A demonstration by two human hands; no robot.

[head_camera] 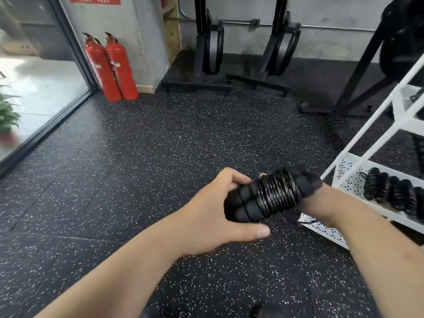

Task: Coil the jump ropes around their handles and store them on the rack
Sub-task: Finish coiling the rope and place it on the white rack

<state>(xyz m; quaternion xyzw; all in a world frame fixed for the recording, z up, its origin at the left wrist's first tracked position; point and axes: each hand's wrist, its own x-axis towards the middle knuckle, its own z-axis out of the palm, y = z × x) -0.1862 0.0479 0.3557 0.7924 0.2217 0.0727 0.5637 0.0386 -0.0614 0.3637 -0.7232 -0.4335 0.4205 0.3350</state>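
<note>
Two hands hold one coiled jump rope point(273, 193) at lower right: left hand point(206, 214) curled round its handle ends, right hand point(314, 199) gripping beside the white rack point(358, 138).

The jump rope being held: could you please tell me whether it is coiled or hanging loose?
Coiled: the jump rope is wound in tight turns round its two handles, held between the left hand and right hand.

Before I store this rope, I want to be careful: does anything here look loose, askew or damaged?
Only one small thing. A short black cord end sticks out loose at the lower shelf edge of the white rack, just below the right hand. I cannot tell which rope it belongs to. The held jump rope looks tightly coiled.
</note>
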